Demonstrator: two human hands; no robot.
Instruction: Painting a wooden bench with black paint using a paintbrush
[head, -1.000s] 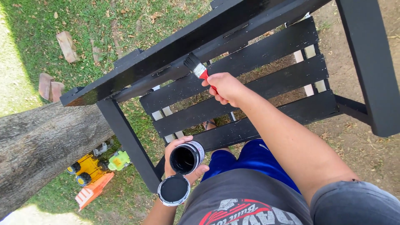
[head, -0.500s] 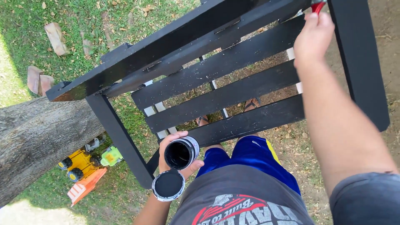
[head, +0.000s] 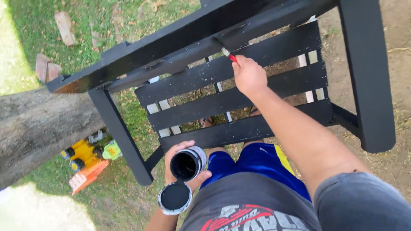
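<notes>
Gripping a red-handled brush (head: 227, 53), the right hand (head: 249, 76) touches the black bench (head: 239, 90); at 7 o'clock, the left hand (head: 185, 166) clasps an open paint can (head: 187, 163).

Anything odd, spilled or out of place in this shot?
No spill shows. The right hand holds a small brush to the black bench; the left hand holds an open paint can with its lid below.

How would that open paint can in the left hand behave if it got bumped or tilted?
The paint can is open and already tilted, so it would probably spill. It's round, so likely to roll if set down on its side. The left hand also holds its lid, so the grip may be less secure.
</notes>
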